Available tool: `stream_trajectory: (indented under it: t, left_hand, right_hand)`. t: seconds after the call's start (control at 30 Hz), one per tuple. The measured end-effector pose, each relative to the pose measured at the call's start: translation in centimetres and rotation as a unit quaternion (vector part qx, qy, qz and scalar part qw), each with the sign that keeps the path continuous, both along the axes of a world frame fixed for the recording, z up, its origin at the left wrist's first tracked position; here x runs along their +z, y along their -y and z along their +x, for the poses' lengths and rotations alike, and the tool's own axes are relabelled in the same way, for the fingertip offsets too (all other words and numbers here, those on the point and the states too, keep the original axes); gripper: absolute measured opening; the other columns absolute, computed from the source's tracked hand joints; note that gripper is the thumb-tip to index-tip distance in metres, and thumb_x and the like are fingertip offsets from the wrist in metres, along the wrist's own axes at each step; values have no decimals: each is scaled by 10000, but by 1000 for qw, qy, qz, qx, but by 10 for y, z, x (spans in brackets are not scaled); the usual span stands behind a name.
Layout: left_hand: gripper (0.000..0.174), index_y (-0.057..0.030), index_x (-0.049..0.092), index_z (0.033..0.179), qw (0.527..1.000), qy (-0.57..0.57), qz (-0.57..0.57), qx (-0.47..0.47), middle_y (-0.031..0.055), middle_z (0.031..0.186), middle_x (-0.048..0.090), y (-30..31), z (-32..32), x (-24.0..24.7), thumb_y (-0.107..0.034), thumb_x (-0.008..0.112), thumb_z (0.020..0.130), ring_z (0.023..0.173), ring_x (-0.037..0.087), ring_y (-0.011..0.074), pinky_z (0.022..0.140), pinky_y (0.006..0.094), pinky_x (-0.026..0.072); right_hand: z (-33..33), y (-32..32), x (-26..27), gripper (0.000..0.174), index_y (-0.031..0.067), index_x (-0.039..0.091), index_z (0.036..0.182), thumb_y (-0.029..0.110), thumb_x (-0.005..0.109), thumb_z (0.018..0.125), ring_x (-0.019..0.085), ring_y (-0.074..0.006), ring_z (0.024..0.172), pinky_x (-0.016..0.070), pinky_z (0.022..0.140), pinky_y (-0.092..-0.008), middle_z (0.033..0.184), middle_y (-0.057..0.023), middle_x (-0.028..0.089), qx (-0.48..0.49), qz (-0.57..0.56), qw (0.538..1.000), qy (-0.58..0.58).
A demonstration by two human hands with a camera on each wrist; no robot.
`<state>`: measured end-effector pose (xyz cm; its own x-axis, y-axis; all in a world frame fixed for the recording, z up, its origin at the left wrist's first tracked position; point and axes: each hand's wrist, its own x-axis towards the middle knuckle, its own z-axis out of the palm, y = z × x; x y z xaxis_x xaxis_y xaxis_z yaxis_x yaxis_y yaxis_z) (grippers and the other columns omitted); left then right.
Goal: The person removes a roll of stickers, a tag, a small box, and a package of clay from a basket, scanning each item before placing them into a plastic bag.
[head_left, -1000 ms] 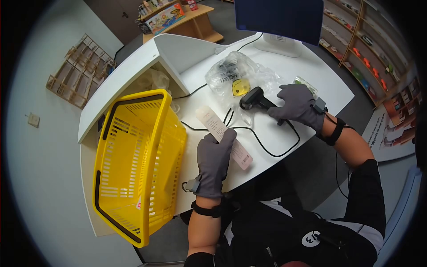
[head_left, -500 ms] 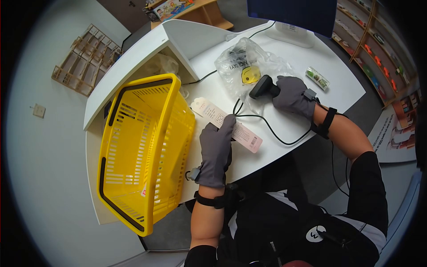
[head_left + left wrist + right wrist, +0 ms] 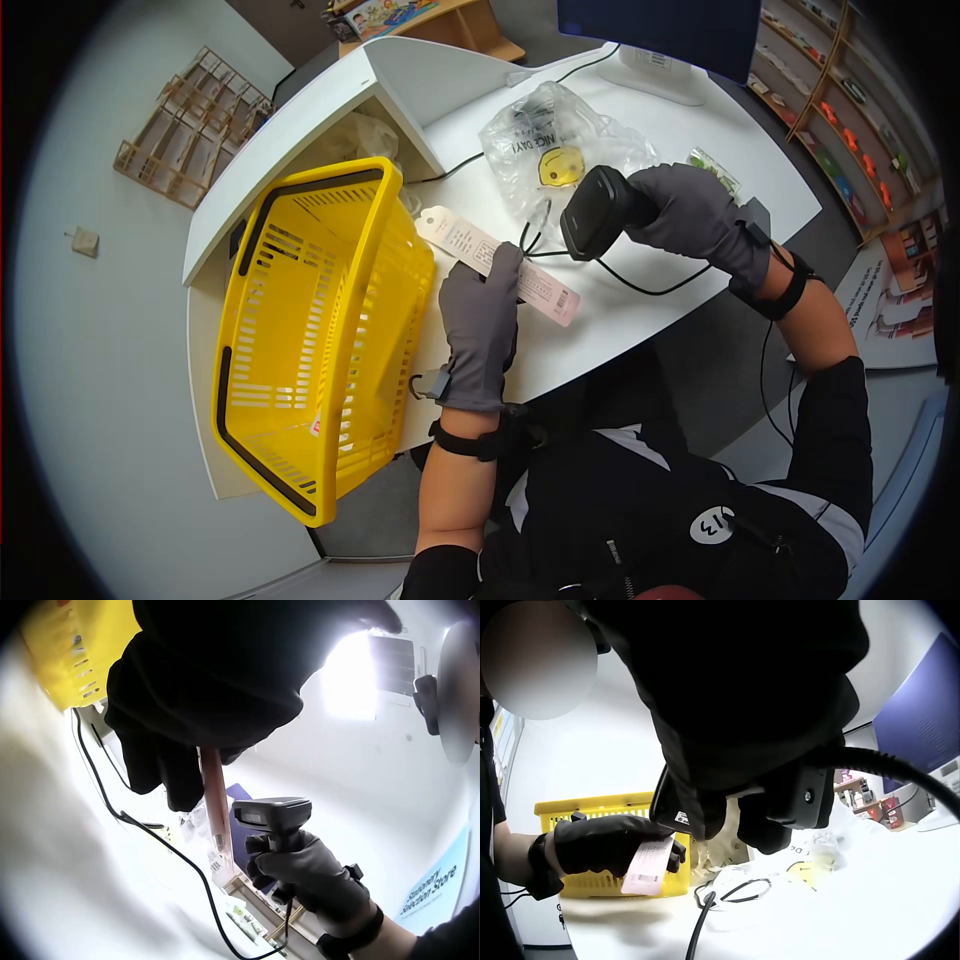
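Observation:
My gloved left hand [image 3: 478, 320] pinches a long, flat pale-pink package [image 3: 552, 297] with printed text and a barcode near its lower right end. The package slants over the white counter, its barcode end facing up in the head view. Opposite it, my gloved right hand [image 3: 690, 215] grips the handle of a black barcode scanner [image 3: 597, 212], raised above the counter. In the left wrist view the scanner's head [image 3: 271, 814] is close beside the package [image 3: 215, 796], with a gap between them. Fingers of the right glove wrap the handle there.
A yellow shopping basket [image 3: 345, 340] stands left of my left hand. Behind the scanner lies a clear plastic bag [image 3: 520, 140] with a yellow smiley. The scanner's black cable [image 3: 650, 292] loops over the counter. A green-printed pack [image 3: 708, 165] and a monitor [image 3: 655, 35] are farther back.
The right hand has closed round the scanner, lifted it off the counter and turned its head toward the package. The left hand still holds the package, tilted slightly differently.

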<state>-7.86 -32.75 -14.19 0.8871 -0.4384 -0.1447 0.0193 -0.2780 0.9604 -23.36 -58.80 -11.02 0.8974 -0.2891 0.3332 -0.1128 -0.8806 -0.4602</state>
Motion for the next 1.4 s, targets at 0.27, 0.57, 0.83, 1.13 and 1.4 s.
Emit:
stream_trajectory:
  t: [0.27, 0.57, 0.83, 1.13, 1.4]
  left_hand:
    - [428, 82, 749, 987, 998, 55, -38, 14, 108, 842, 768, 6, -8, 1, -342, 797, 1018, 739, 710, 172, 696, 348, 580]
    - [289, 75, 726, 1029, 988, 72, -122, 56, 113, 939, 755, 10, -3, 7, -198, 812, 982, 769, 727, 179, 716, 354, 661]
    - [277, 75, 729, 1037, 989, 75, -115, 58, 97, 924, 750, 9, -2, 6, -185, 807, 980, 768, 730, 174, 728, 347, 664]
    - [285, 79, 731, 1041, 989, 70, -117, 58, 99, 927, 753, 8, -1, 8, -188, 810, 980, 763, 732, 177, 730, 350, 665]
    - [315, 92, 713, 1039, 991, 40, -111, 58, 114, 930, 745, 8, -3, 7, -198, 820, 974, 769, 727, 186, 716, 358, 663]
  right_hand:
    - [-5, -18, 13, 309, 124, 816, 996, 285, 972, 783, 790, -326, 822, 615, 760, -423, 864, -100, 807, -12, -3, 997, -76]
    - [-2, -18, 21, 338, 116, 836, 1031, 290, 972, 775, 805, -270, 792, 621, 750, -386, 873, -90, 824, -39, 24, 996, -75]
    - [-3, -20, 15, 310, 116, 839, 1048, 247, 948, 791, 806, -272, 793, 627, 763, -374, 875, -90, 824, -34, -7, 998, -45]
    - [-3, -17, 16, 316, 123, 838, 1089, 230, 939, 809, 811, -285, 820, 632, 777, -377, 910, -103, 830, -30, -11, 999, -39]
    - [-5, -19, 25, 337, 136, 843, 1150, 205, 934, 833, 819, -269, 831, 640, 797, -374, 929, -98, 838, -32, 17, 999, -33]
